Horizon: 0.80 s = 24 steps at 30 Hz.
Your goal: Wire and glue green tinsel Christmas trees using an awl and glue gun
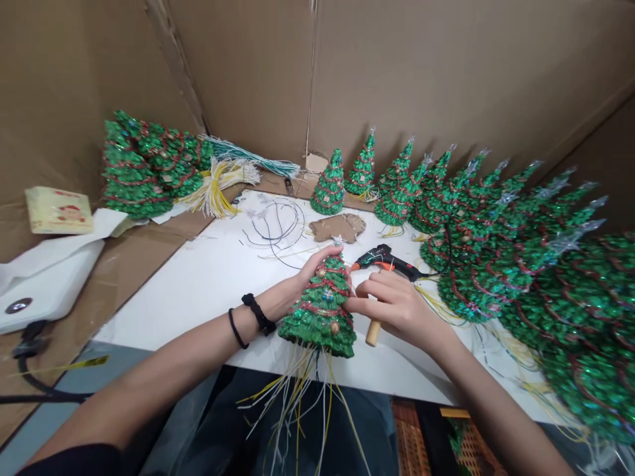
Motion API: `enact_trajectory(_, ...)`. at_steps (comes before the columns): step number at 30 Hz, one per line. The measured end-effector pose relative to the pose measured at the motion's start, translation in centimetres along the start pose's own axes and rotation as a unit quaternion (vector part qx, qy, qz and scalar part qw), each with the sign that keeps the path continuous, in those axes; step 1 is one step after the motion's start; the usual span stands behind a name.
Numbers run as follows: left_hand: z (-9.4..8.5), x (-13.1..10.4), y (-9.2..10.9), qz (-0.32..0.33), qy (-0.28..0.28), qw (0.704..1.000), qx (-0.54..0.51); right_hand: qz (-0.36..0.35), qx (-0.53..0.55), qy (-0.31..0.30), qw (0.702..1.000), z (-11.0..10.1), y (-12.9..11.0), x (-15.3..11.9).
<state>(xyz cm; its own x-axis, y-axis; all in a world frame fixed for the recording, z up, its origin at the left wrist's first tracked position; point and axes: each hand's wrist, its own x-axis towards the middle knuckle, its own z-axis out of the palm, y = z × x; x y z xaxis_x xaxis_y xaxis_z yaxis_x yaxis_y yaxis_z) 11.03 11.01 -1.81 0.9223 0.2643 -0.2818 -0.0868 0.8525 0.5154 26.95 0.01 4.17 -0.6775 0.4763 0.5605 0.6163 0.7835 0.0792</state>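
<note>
A small green Christmas tree (pixel 325 307) with red garland, gold balls and a clear star tip is tilted above the near edge of the white table. Wrapped around its far left side is my left hand (pixel 313 264), its fingers mostly hidden behind the tree. Yellow and white wires (pixel 297 390) dangle from the tree's base. My right hand (pixel 391 304) is closed at the tree's right side, fingertips against the branches. A wooden handle (pixel 373 332) sticks out below this hand; the tool's other end is hidden.
A black and orange glue gun (pixel 384 258) lies just beyond my right hand, near a brown cardboard piece (pixel 337 228) and a loose dark wire (pixel 278 228). Many finished-looking trees (pixel 476 231) crowd the right; more trees (pixel 149 165) and wire bundles (pixel 221 185) stand left.
</note>
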Motion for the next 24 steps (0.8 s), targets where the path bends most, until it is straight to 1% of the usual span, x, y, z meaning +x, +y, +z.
enact_trajectory(4, -0.1, -0.1, -0.2, 0.000, -0.016, 1.000, 0.008, -0.007, -0.017, -0.011, 1.000, 0.1, 0.0, -0.1)
enact_trajectory(12, 0.2, 0.0, -0.1, 0.005, 0.029, 1.000, -0.007, -0.018, -0.054, -0.031, 0.998, -0.1, 0.0, 0.1)
enact_trajectory(16, 0.6, -0.1, 0.1, 0.003, 0.017, 1.000, -0.006, -0.021, -0.068, -0.016, 0.997, -0.2, 0.0, 0.2)
enact_trajectory(18, 0.7, -0.3, 0.2, 0.009, 0.008, 1.000, -0.003, -0.014, -0.050, 0.012, 0.999, 0.0, 0.2, 0.0)
enact_trajectory(20, 0.9, -0.5, 0.3, 0.024, -0.007, 1.000, -0.005, 0.005, -0.016, 0.062, 0.998, 0.4, 0.3, -0.5)
enact_trajectory(22, 1.1, -0.8, 0.4, 0.046, -0.038, 0.998, -0.001, 0.038, 0.025, 0.127, 0.991, 0.9, 0.3, -1.1)
enact_trajectory(24, 1.3, -1.1, 0.4, 0.074, -0.076, 0.994, 0.010, 0.074, 0.049, 0.180, 0.980, 1.3, 0.2, -1.5)
